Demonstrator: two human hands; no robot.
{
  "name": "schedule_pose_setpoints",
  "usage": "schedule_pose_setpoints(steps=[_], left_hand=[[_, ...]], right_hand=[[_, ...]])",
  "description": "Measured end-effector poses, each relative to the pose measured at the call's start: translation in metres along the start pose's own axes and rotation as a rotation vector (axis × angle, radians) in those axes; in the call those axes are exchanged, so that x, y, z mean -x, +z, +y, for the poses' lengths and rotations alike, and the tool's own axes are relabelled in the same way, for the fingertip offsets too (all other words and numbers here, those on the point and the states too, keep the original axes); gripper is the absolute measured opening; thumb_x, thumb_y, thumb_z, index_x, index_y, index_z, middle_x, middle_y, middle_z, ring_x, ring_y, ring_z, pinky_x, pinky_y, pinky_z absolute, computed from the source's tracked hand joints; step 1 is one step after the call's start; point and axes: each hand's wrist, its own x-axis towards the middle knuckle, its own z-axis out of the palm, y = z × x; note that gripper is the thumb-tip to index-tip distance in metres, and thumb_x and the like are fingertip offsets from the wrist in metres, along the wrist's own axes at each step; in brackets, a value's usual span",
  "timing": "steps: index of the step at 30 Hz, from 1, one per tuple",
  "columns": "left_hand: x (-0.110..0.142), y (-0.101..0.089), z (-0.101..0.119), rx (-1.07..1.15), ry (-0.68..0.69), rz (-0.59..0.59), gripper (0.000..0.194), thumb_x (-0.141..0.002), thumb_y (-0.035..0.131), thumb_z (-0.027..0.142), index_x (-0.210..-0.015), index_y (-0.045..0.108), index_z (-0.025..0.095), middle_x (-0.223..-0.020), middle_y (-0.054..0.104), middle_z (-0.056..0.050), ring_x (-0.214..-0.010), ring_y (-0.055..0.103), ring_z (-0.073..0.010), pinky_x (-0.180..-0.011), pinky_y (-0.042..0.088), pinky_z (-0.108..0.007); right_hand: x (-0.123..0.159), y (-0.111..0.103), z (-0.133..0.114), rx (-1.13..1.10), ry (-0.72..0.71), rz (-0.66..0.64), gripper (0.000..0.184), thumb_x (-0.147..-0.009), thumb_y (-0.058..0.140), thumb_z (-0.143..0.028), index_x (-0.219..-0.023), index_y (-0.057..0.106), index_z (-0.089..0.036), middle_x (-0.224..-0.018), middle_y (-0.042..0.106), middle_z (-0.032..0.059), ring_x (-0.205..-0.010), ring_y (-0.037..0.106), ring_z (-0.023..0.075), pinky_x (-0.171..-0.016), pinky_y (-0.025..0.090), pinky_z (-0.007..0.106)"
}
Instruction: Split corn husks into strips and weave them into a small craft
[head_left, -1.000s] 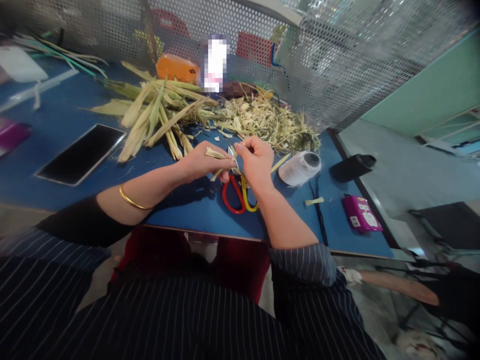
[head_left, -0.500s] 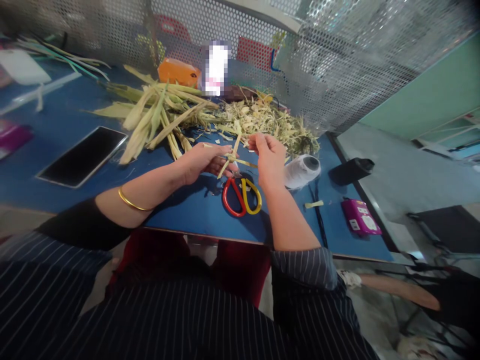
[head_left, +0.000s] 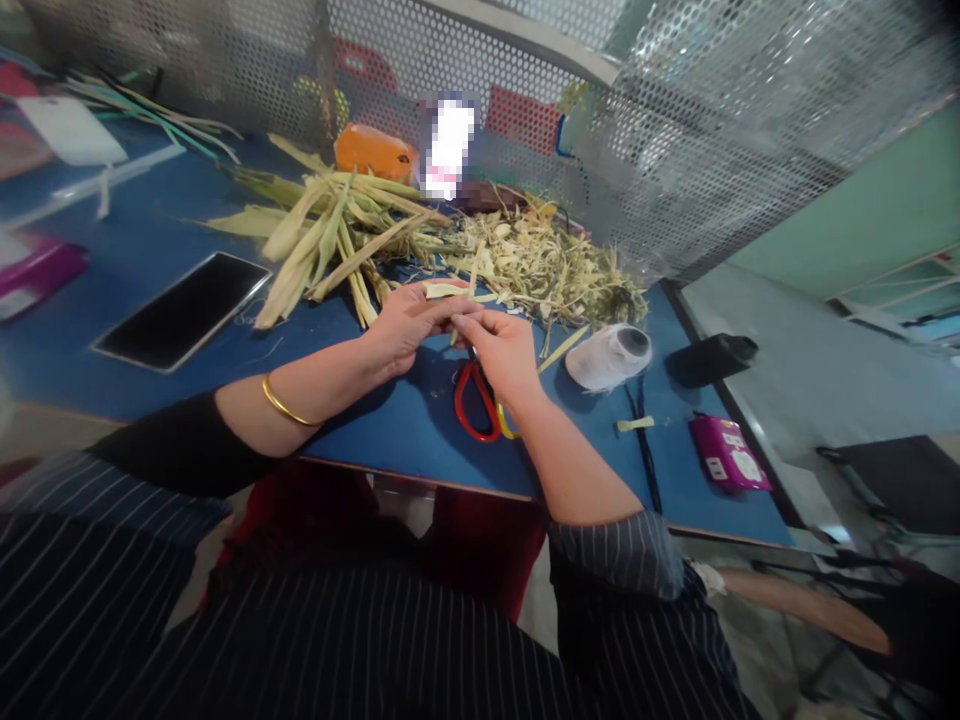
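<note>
My left hand (head_left: 403, 325) is closed on pale corn husk strips (head_left: 448, 290) that stick out past its fingers. Against its fingertips, my right hand (head_left: 504, 350) pinches at the same strips, and the spot where they cross is mostly covered by the fingers. Below the hands lie scissors with a red handle loop (head_left: 475, 405) and a yellow one, partly hidden by my right wrist. A loose husk strip (head_left: 564, 350) rests just right of my right hand, near a white thread cone (head_left: 609, 357).
Long corn husks (head_left: 315, 235) and a heap of shredded husk (head_left: 547, 260) lie at the back. On the left is a black-screened phone (head_left: 182, 312). A black cylinder (head_left: 711, 360) and a purple packet (head_left: 727, 453) stand at right. Perforated metal panels (head_left: 517, 60) border the blue table (head_left: 405, 435).
My right hand has moved left and down to meet my left hand at the husk strips, now covering their crossing. My left fingers have closed further. The view has shifted slightly.
</note>
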Motion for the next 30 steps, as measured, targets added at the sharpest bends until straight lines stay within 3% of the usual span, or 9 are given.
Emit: schedule_pose_setpoints(steps=[7,12,14,16,19,22,25,30], left_hand=[[-0.005,0.001,-0.004,0.083,-0.049,0.150,0.019,-0.063,0.076,0.012,-0.080,0.067,0.012,-0.065,0.065,0.000,-0.063,0.063,-0.0099,-0.061,0.050,-0.020],[-0.006,0.000,0.001,0.071,-0.099,0.075,0.013,-0.067,0.076,0.016,-0.075,0.067,0.011,-0.065,0.067,-0.001,-0.056,0.060,-0.0080,-0.056,0.048,-0.019],[-0.006,0.000,0.005,0.077,-0.125,0.026,0.013,-0.075,0.071,0.022,-0.075,0.065,0.011,-0.068,0.069,-0.003,-0.057,0.062,-0.0091,-0.059,0.051,-0.021],[-0.005,-0.001,0.009,0.075,-0.145,0.016,0.015,-0.081,0.066,0.026,-0.080,0.065,0.012,-0.071,0.071,-0.006,-0.062,0.066,-0.0121,-0.064,0.054,-0.023],[-0.005,-0.002,0.012,0.040,-0.169,0.021,0.016,-0.081,0.065,0.027,-0.088,0.065,0.013,-0.073,0.072,-0.007,-0.068,0.069,-0.0147,-0.064,0.054,-0.023],[-0.005,-0.004,0.012,-0.002,-0.171,-0.023,0.018,-0.079,0.067,0.029,-0.086,0.066,0.013,-0.072,0.072,-0.007,-0.064,0.068,-0.0141,-0.062,0.053,-0.022],[-0.004,-0.005,0.010,-0.063,-0.156,-0.064,0.024,-0.077,0.069,0.037,-0.081,0.068,0.013,-0.074,0.072,-0.007,-0.063,0.067,-0.0136,-0.056,0.051,-0.021],[-0.001,-0.004,0.008,-0.219,-0.053,-0.025,0.018,-0.071,0.076,0.030,-0.072,0.069,0.013,-0.063,0.066,-0.003,-0.049,0.056,-0.0067,-0.050,0.044,-0.018]], right_hand=[[0.003,-0.001,-0.007,0.211,-0.147,-0.094,0.024,-0.081,0.056,-0.023,-0.058,0.051,-0.019,-0.060,0.051,-0.0034,-0.059,0.043,0.0104,-0.061,0.036,0.025],[0.007,0.000,-0.006,0.310,-0.182,-0.050,0.026,-0.086,0.056,-0.030,-0.062,0.055,-0.019,-0.061,0.053,-0.0026,-0.060,0.045,0.0116,-0.061,0.035,0.025],[0.007,-0.005,-0.007,0.340,-0.213,0.033,0.032,-0.090,0.051,-0.037,-0.063,0.056,-0.020,-0.062,0.055,-0.0014,-0.061,0.047,0.0123,-0.062,0.035,0.026],[0.005,-0.011,-0.009,0.364,-0.226,0.195,0.036,-0.092,0.046,-0.042,-0.065,0.055,-0.021,-0.064,0.055,-0.0004,-0.064,0.049,0.0132,-0.064,0.036,0.027],[0.001,-0.020,-0.009,0.399,-0.238,0.383,0.028,-0.091,0.049,-0.042,-0.076,0.058,-0.021,-0.078,0.059,0.0026,-0.076,0.053,0.0160,-0.071,0.038,0.028],[-0.003,-0.022,-0.005,0.454,-0.257,0.263,0.020,-0.090,0.053,-0.039,-0.085,0.063,-0.022,-0.087,0.063,0.0040,-0.084,0.056,0.0179,-0.075,0.039,0.030],[-0.002,-0.019,-0.003,0.486,-0.222,0.098,0.023,-0.092,0.049,-0.036,-0.079,0.062,-0.022,-0.071,0.062,0.0003,-0.068,0.053,0.0155,-0.070,0.037,0.029],[0.004,-0.012,-0.006,0.565,-0.242,0.050,0.025,-0.090,0.051,-0.031,-0.068,0.055,-0.020,-0.060,0.054,-0.0016,-0.057,0.046,0.0131,-0.064,0.033,0.028]])
